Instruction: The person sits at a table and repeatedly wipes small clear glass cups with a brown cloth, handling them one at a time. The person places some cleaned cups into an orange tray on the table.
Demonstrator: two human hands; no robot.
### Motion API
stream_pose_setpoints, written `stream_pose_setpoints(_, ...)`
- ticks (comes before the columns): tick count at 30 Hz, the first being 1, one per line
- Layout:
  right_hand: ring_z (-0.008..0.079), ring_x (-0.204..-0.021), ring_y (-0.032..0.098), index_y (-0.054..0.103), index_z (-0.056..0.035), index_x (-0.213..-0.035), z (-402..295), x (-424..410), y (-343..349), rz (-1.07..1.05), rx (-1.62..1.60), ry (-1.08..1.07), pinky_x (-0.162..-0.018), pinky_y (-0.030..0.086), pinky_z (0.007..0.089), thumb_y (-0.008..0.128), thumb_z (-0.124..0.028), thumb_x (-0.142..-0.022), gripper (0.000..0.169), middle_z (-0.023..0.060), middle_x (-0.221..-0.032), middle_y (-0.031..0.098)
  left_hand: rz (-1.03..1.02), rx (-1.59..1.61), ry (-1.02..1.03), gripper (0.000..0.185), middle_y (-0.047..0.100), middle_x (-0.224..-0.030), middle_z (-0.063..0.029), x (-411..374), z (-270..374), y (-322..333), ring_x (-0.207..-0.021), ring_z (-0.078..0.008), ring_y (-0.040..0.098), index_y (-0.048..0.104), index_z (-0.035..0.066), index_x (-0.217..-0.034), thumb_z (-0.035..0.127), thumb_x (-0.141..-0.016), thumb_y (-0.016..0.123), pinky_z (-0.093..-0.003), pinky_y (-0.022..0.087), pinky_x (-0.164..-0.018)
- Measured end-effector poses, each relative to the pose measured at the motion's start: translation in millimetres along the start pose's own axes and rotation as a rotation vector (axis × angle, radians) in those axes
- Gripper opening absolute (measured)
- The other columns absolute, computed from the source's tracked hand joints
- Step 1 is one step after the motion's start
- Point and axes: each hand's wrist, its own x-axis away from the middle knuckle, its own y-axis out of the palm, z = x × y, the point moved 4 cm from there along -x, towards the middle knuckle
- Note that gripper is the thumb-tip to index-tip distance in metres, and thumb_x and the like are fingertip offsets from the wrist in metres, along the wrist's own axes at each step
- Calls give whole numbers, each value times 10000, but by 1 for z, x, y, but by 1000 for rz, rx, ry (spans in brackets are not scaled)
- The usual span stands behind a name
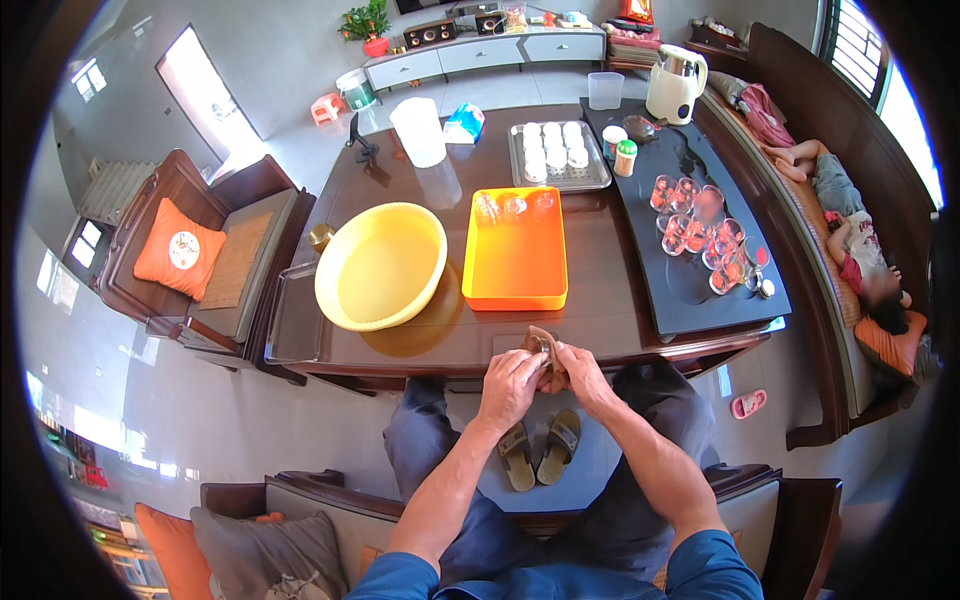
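Observation:
My left hand (512,386) and my right hand (586,377) meet just off the table's near edge, above my knees. Between them a brown cloth (556,371) is bunched up, gripped by my right hand. A small shiny rim, apparently of a glass cup (543,346), shows inside the cloth at my left fingertips; most of it is hidden. Straight ahead lies an orange plastic tray (516,274) with three small clear glasses (514,208) along its far end. Left of it stands a round yellow plastic basin (382,266).
Several small glasses with red markings (697,225) crowd the black tea tray (660,285) at right, near a cream electric kettle (675,82). A metal tray (517,176) holds several white cups (553,142). Slippers (559,448) lie underfoot. A person (847,217) reclines on the right-hand wooden bench.

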Motion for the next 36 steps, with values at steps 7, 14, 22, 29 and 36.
stream_pose_setpoints(7,130,-664,620,562,-5,-901,8,0,-2,76,-76,-54,-669,543,282,460,-279,-1057,331,48,-751,584,-30,-87,83,237,674,-951,-85,-2,-4,0,-927,-252,652,706,41,-1031,39,-794,716,-365,520,-815)
stream_pose_setpoints(14,111,-784,644,578,28,-976,12,-2,-7,119,212,-23,-727,543,279,575,-235,-1001,264,79,-886,655,-71,-74,17,238,663,-922,-95,0,-8,4,-910,-259,653,697,38,-1051,41,-813,707,-362,525,-791)
stream_pose_setpoints(22,252,-1180,600,600,-46,-1314,-12,5,7,130,367,-541,-969,499,344,588,-83,-951,365,131,-1224,632,-148,899,-671,187,706,-1065,-66,15,-37,21,-923,-142,681,675,-5,-1121,30,-942,633,-294,553,-843)
stream_pose_setpoints(29,327,-1235,562,654,-127,-1274,-20,12,15,71,536,-634,-1040,459,373,637,26,-836,464,145,-1330,573,-63,1456,-931,181,689,-1060,-62,19,-40,20,-958,-138,662,662,6,-1118,72,-972,578,-311,556,-861)
stream_pose_setpoints(36,355,-1176,573,621,-105,-1287,-23,15,16,112,649,-615,-999,493,400,714,9,-798,511,149,-1311,544,-201,1269,-883,214,687,-1071,-70,19,-32,19,-960,-155,664,640,7,-1155,141,-993,599,-321,545,-915)
